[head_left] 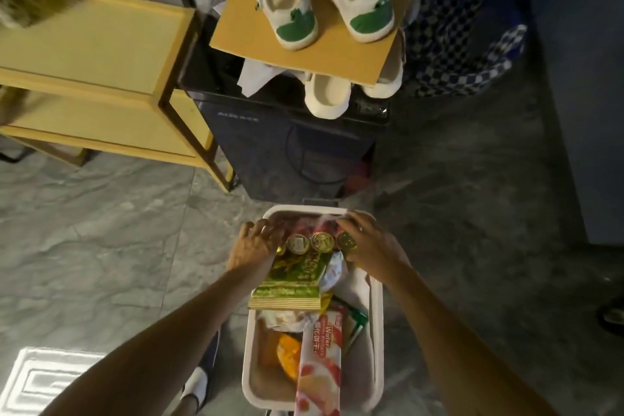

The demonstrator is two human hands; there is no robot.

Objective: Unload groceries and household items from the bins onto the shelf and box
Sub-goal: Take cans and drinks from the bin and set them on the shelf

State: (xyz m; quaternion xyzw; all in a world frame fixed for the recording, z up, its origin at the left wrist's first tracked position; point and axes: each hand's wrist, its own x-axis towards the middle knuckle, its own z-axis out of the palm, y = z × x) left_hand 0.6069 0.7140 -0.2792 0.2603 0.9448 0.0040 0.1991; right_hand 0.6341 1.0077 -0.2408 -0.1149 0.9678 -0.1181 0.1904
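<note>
I am bent over the white bin on the floor, both hands down at its far end. My left hand is curled against the left side of a green and gold pack of cans, and my right hand is cupped over the right side, fingers bent round the outermost can top. Three gold lids show between my hands. Both hands look closed on the pack, one at each side, though I cannot tell whether it has left the bin or is resting on what lies beneath it.

So I judge this step to be lifting out the cans. Nearer to me the bin holds a long red and white wafer packet leaning along the right side, an orange packet under it and some crumpled white wrapping, so plenty remains to unload.

The yellow shelf stands ahead at my left, its top board bare near the right corner. Next I would need to raise the pack level, keeping pressure from both sides so the cans do not slip out, then carry it forward and left to that board.
</note>
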